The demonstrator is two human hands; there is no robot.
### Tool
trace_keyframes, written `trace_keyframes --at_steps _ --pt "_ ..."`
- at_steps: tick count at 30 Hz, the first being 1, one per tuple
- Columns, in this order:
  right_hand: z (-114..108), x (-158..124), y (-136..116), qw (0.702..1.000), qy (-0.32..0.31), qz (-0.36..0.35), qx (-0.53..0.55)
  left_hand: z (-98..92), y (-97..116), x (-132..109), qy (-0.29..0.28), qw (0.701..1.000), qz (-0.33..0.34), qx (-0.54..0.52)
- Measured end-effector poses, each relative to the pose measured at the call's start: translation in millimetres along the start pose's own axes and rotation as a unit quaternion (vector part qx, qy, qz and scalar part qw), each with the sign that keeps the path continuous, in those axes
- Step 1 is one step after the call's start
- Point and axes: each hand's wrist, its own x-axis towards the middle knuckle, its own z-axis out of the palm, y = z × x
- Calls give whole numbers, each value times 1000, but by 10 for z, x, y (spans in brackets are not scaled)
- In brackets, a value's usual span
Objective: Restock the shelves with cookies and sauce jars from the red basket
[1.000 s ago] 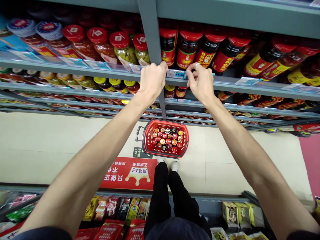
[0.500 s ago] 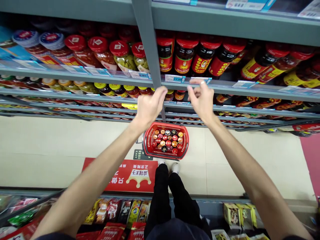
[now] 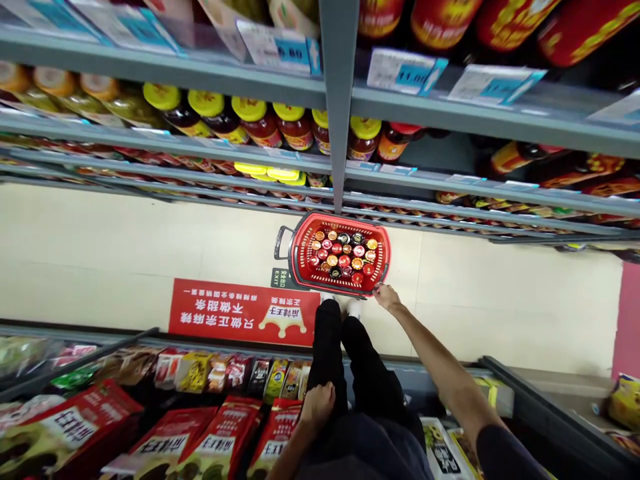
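Observation:
A red plastic shopping basket (image 3: 300, 267) stands on the floor at the shelf foot, holding many small jars (image 3: 346, 248) with red, orange, yellow and black lids. My right hand (image 3: 387, 295) reaches down to its near right corner, fingers closed at the dark rim or folded handle. Which of those two they grip is hard to make out. My left hand (image 3: 319, 405) hangs low in front of my left thigh, its fingers curled in, and I see nothing in it.
Shelves of sauce jars (image 3: 250, 115) rise in front, split by a grey upright (image 3: 338, 87). Behind me a lower shelf holds red snack bags (image 3: 220, 433). A red floor sticker (image 3: 215, 313) lies left of my feet. A long black pull handle (image 3: 283, 243) sticks out at the basket's left.
Both hands have come down from the jar shelf. The right one is now at the basket's corner, the left beside my thigh. My view has shifted downward, and the pull handle shows more.

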Motion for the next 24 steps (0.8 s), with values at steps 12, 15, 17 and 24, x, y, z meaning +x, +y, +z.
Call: trace_keyframes --at_steps 12,15,17,24 --pt "929 1695 -725 991 17 -96 -92 158 -367 354 48 982 -19 -182" --pt "1092 1883 -988 984 24 -135 -111 162 -375 415 75 955 -17 -285" --pt "1147 2028 -1102 981 33 -148 -117 210 -388 451 71 947 -33 -310" --pt "1031 2412 -1149 987 47 -118 -101 278 -416 514 61 936 -79 -338"
